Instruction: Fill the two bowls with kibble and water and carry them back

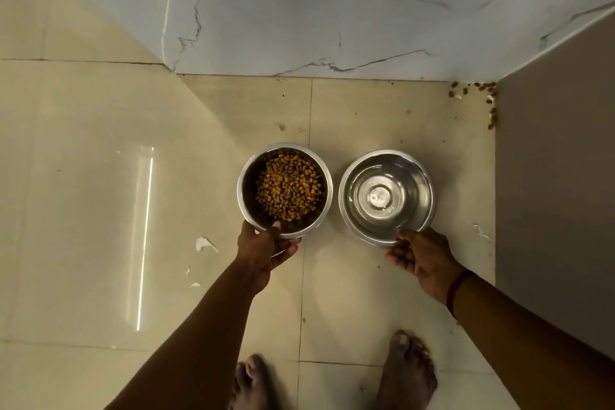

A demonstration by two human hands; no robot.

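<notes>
Two steel bowls are side by side low over the beige tiled floor, near the marble wall. The left bowl holds a heap of brown kibble. My left hand grips its near rim, thumb inside. The right bowl holds clear water. At its near rim my right hand pinches the edge, thumb on top. I cannot tell whether the bowls rest on the floor or hang just above it.
The marble wall runs across the top. A grey-brown panel stands at the right. Spilled kibble bits lie in the corner. White flakes dot the floor at left. My bare feet stand below the bowls.
</notes>
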